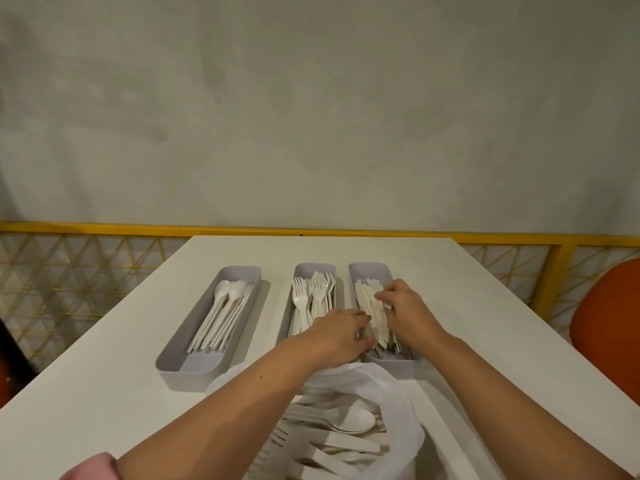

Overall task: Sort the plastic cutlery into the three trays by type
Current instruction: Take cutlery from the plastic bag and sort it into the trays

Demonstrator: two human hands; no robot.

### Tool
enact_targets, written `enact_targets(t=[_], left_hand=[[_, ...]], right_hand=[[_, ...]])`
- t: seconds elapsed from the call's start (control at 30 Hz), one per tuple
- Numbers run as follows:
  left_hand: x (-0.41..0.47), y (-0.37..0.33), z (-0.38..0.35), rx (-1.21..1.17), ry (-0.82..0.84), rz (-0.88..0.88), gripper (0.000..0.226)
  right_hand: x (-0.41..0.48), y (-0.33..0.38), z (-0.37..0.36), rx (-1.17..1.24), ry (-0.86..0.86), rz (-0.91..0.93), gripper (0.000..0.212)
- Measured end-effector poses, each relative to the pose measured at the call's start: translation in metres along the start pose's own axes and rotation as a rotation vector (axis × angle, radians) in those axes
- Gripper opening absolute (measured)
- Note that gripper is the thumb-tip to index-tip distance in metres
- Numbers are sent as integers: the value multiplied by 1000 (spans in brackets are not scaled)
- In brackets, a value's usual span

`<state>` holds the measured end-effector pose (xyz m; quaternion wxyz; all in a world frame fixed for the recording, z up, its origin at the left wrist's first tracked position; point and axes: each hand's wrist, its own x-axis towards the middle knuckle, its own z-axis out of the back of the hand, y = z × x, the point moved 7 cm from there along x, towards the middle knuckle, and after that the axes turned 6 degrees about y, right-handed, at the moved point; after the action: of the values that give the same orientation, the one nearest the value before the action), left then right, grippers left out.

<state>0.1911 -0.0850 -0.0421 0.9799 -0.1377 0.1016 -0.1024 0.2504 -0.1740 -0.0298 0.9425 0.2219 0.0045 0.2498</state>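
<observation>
Squaring up the knives (372, 306) in the knife tray (369, 268), just right of centre. Pinching the handle ends with the left hand (341, 336), clamping the blades with the curled right hand (405, 313). Best nudged gently, blades parallel, nothing spilling into the fork tray (313, 268).

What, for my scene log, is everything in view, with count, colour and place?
table: one, white, under everything.
trays: three, grey, side by side on table.
spoons: several, white, left tray.
forks: several, white, middle tray.
knives: several, white, right tray.
bag: one, white plastic, near edge, holds unsorted cutlery.
railing: one, yellow, behind table.
chair: one, orange, far right.
wall: one, pale grey, background.
sleeve: one, pink, left arm, bottom edge.
left hand: one, grip on knives' near part.
right hand: one, grip on knives' far part.
</observation>
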Motion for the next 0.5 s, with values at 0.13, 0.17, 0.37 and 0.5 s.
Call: enact_targets(t=[0.13,0.17,0.37,0.5], left_hand=[[-1,-3,0,-30,-38,-13,43],[-2,-3,1,-44,-52,-15,42],[-17,0,16,-171,-140,-40,45],[-45,8,38,-291,-290,-29,39]], right_hand=[[-3,4,-18,-97,205,-16,34],[-4,4,-19,-111,248,-26,35],[-11,5,-20,-254,480,-58,46],[-23,43,9,-179,349,45,52]])
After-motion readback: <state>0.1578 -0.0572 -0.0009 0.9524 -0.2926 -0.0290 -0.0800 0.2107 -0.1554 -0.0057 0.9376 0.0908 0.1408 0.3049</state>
